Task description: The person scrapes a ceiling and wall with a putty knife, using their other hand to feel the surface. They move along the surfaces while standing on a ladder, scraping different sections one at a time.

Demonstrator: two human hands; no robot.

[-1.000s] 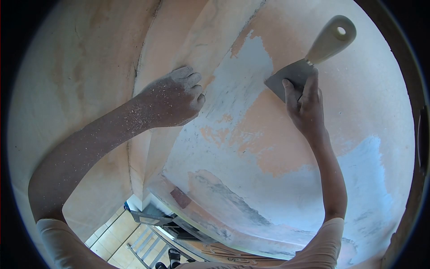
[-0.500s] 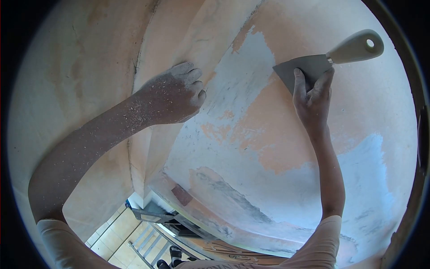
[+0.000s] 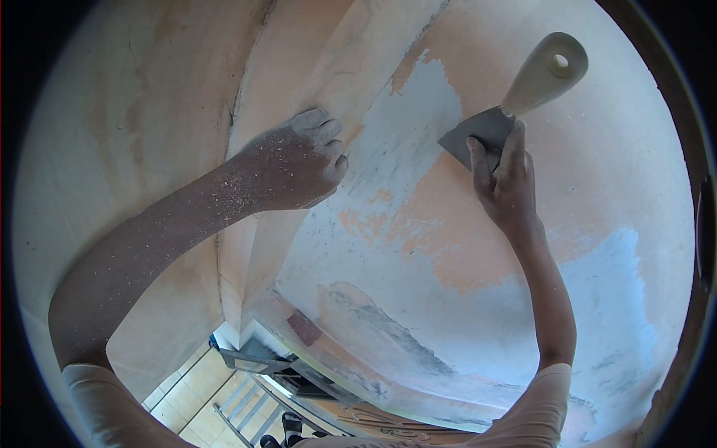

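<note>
Right hand [image 3: 506, 187] raised, fingers pressed flat on metal blade of putty knife [image 3: 515, 101], gripping it against ceiling [image 3: 612, 164]. Blade just above fingertips, touching them; pale handle with hanging hole angles up and right, clear of hand. Blade edge lies at border of bluish-white filler patch [image 3: 407, 127] and bare peach plaster. Left hand [image 3: 295, 164], dust-speckled, loosely curled, holds nothing, knuckles resting on ceiling beside plaster ridge, well left of knife. Far below: ladder [image 3: 239, 418] on tiled floor.
</note>
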